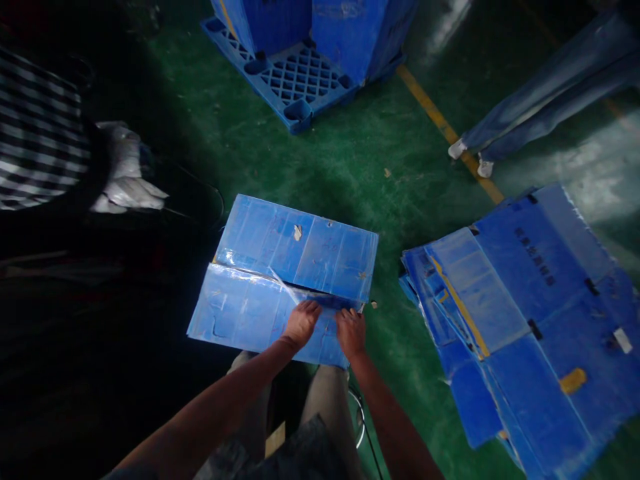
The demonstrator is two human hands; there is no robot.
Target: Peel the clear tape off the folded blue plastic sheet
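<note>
One blue box [280, 280] lies under both hands. The left hand [301, 322] presses flat, fingers spread, on its seam; the right hand [351, 331], just beside, curls fingertips into the flap gap. One flattened stack [530, 313] lies well right.

Blue flattened box [280, 273], blue pallet [295, 83], green floor [350, 160] with yellow line [440, 123].

Hands: left hand [301, 323] and right hand [351, 331] are pressing side by side on the near flap of a flattened blue box [285, 280].
Floor: the green floor [350, 160] is carrying a stack of blue sheets [525, 313] lying to the right.
Background: a blue pallet [300, 83] is standing beyond; a person's legs [540, 100] are crossing a yellow line [440, 123].
</note>
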